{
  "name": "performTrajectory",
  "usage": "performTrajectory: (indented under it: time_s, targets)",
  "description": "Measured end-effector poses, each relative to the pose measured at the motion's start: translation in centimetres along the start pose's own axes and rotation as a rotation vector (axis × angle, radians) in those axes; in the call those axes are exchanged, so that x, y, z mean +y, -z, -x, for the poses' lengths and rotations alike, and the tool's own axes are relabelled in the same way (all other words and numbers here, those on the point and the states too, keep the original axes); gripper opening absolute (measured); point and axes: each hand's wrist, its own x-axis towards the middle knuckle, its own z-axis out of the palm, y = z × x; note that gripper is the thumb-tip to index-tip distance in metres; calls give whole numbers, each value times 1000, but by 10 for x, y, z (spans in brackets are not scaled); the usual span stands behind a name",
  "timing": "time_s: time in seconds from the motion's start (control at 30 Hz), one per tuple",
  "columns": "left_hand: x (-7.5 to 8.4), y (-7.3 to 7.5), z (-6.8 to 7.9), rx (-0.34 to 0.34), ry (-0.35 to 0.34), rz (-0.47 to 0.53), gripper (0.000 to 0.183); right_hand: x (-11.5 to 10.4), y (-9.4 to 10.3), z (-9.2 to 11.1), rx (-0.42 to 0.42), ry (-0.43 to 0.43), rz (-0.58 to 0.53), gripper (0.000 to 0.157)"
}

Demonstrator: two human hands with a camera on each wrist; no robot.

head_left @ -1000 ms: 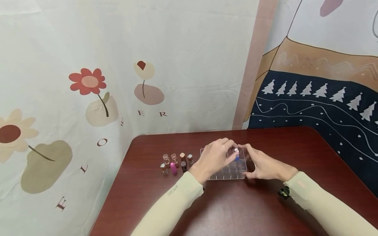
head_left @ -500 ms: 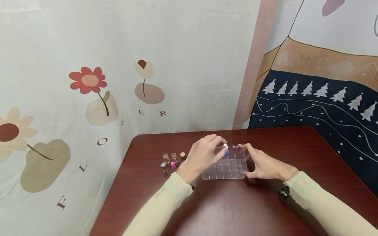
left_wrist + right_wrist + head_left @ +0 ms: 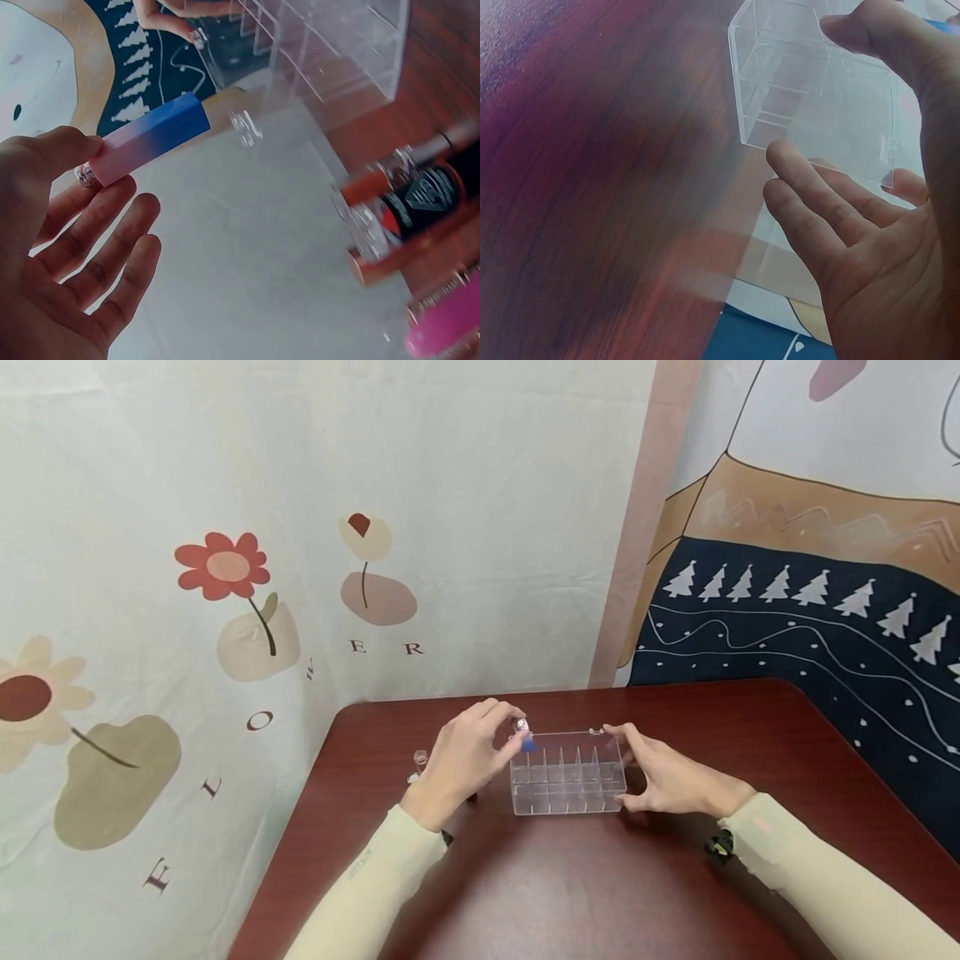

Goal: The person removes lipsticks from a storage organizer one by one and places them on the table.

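Note:
My left hand (image 3: 467, 758) pinches a lipstick tube (image 3: 154, 141) between thumb and forefinger. The tube fades from pink to blue, with a shiny clear knob at the pink end. In the head view it hangs at the upper left corner of a clear plastic organizer (image 3: 567, 793) divided into small compartments; I cannot tell whether they touch. The organizer's right end is gripped by my right hand (image 3: 667, 778), thumb at the front, fingers toward the back. In the left wrist view the other three fingers of my left hand are spread off the tube.
Several lipsticks stand on the dark red table (image 3: 600, 885) left of the organizer, mostly hidden by my left hand in the head view. A black-banded tube (image 3: 429, 196) and a bright pink one (image 3: 450, 319) show in the left wrist view. A printed cloth (image 3: 480, 527) hangs behind.
My left hand has carried the lipstick tube leftward along the organizer's back, from its right side to its upper left corner. My right hand has kept its grip on the organizer.

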Motion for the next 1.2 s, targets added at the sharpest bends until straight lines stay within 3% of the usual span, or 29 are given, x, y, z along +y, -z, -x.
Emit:
performTrajectory:
  time_s: [0.6, 1.2]
  targets:
    - [-24, 15, 30, -47, 92, -20, 14, -1, 0, 1, -4, -11, -3, 107]
    - [-37, 2, 50, -185, 93, -34, 17, 0, -1, 0, -1, 0, 0, 107]
